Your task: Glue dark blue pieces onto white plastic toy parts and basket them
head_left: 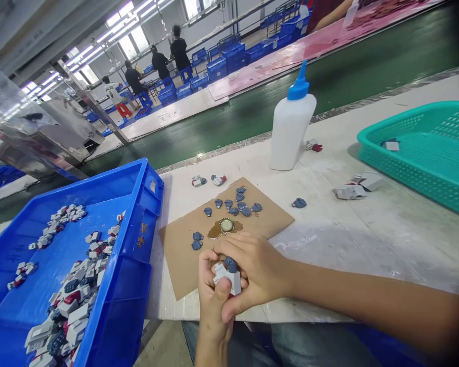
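Observation:
My left hand [213,290] is closed around a white blocky plastic part [228,278], with its thumb pressed on the front. A dark blue-grey piece [230,264] sits at the top of that part. My right hand [254,267] wraps over the same part from the right, its fingers curled around the blue-grey piece. Just beyond the hands, a cardboard sheet [183,260] carries several loose blue-grey pieces [241,206] and a round cap [227,225] in a brown glossy puddle [214,232].
A blue crate [147,204] at left holds many white, red and blue-grey parts. A white bottle [291,127] with a blue nozzle stands beyond the cardboard. A green basket [416,168] is at right. Behind runs a green conveyor belt [245,122]; several people work farther back.

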Demonstrator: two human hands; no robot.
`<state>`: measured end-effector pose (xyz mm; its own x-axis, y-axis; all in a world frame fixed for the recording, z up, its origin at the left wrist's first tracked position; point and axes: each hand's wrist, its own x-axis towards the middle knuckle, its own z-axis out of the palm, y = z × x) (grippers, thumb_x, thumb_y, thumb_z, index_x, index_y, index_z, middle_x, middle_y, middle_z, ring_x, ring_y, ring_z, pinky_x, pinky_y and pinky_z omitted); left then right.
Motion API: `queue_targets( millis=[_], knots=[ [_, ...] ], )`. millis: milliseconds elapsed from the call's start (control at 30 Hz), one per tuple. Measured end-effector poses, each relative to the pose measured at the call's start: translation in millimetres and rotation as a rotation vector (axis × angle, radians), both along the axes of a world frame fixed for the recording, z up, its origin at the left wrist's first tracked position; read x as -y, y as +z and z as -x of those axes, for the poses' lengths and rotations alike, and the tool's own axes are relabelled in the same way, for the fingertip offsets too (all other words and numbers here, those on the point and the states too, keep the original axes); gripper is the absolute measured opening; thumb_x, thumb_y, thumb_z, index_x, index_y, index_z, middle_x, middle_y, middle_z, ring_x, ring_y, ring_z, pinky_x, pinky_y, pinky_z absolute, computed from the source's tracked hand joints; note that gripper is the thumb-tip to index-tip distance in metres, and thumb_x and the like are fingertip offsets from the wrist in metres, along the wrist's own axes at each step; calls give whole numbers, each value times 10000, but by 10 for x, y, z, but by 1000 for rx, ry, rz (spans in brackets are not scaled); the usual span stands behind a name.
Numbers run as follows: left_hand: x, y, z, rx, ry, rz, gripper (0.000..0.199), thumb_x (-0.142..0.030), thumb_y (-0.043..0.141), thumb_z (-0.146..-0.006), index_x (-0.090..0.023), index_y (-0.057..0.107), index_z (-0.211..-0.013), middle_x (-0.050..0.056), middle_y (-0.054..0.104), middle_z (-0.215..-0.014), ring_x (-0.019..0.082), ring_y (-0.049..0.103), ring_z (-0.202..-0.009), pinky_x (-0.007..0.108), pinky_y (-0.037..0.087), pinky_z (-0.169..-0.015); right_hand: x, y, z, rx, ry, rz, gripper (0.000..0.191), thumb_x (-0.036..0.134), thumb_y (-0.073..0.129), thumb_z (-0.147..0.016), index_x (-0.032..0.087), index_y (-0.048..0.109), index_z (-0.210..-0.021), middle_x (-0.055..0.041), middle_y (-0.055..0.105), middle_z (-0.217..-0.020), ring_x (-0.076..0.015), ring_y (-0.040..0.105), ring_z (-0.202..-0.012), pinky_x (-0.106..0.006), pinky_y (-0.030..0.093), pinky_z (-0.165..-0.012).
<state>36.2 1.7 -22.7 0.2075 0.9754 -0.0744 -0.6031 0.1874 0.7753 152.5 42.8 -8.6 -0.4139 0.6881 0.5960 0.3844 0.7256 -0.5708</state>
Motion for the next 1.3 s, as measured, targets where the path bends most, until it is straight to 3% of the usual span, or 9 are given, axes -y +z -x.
queue_targets(
  millis=[133, 333, 567, 733, 833, 933, 1033, 1167, 1300],
  knots=[
    [-7, 0, -1, 14, -22, -53, 384, -465, 668, -677, -218, 413, -823, -20, 557, -666, 55, 490, -605, 135, 396, -610, 0, 17, 9, -56, 6, -25, 561, 729, 477, -655, 171, 422, -673, 49, 416, -527, -92, 389, -513, -254, 272, -534],
    [11, -18, -18, -120, -27, -103, 428, -559, 596, -691, -217, 361, -795, -39, 502, -623, 75, 434, -565, 159, 348, -554, -14, -3, 2, -38, -24, -170, 585, 737, 320, -728, 166, 400, -626, 37, 391, -542, -89, 316, -498, -270, 224, -507],
    [109, 30, -116, -519, 193, -47, 358, -546, 341, -838, -200, 428, -810, -37, 346, -659, 91, 325, -578, 193, 310, -539, -49, -28, -24, 59, -90, -374, 559, 680, 263, -772, 169, 382, -580, 30, 329, -526, -106, 244, -506, -285, 171, -499],
    [125, -2, -157, -547, 227, -49, 365, -522, 314, -854, -195, 461, -784, -29, 348, -633, 108, 318, -560, 219, 300, -525, -38, -17, -37, 99, -102, -399, 520, 649, 281, -766, 175, 390, -582, 20, 345, -532, -116, 264, -515, -288, 175, -502],
    [161, -119, -142, -647, 314, -5, 418, -552, 329, -836, -193, 539, -795, 5, 471, -688, 146, 425, -656, 244, 349, -614, -23, 6, -42, 122, -117, -424, 468, 609, 324, -757, 182, 375, -573, 14, 354, -536, -122, 274, -516, -290, 178, -499],
    [234, -268, -105, -766, 392, 43, 422, -560, 388, -809, -205, 616, -805, 33, 568, -757, 182, 491, -764, 261, 360, -727, -13, 18, -33, 108, -107, -384, 443, 596, 343, -746, 188, 349, -571, 15, 341, -539, -122, 275, -513, -287, 181, -490],
    [304, -370, -81, -717, 405, -30, 320, -519, 509, -766, -238, 633, -855, 33, 609, -808, 195, 520, -786, 268, 362, -775, -3, 6, -7, -3, 3, -252, 475, 631, 322, -759, 174, 402, -658, 11, 388, -575, -118, 327, -529, -273, 234, -496],
    [340, -390, -87, -654, 447, -185, 283, -444, 625, -713, -273, 615, -938, 23, 621, -792, 192, 526, -722, 275, 367, -745, 12, -23, 20, -186, 204, -96, 484, 646, 409, -752, 162, 436, -760, 10, 468, -611, -102, 417, -556, -246, 316, -542],
    [329, -380, -61, -651, 444, -250, 273, -398, 650, -704, -277, 610, -945, 17, 627, -835, 194, 537, -760, 270, 368, -752, 12, -17, 21, -219, 239, -87, 450, 613, 499, -721, 167, 442, -695, 11, 470, -568, -100, 409, -532, -248, 301, -525]
  ],
)
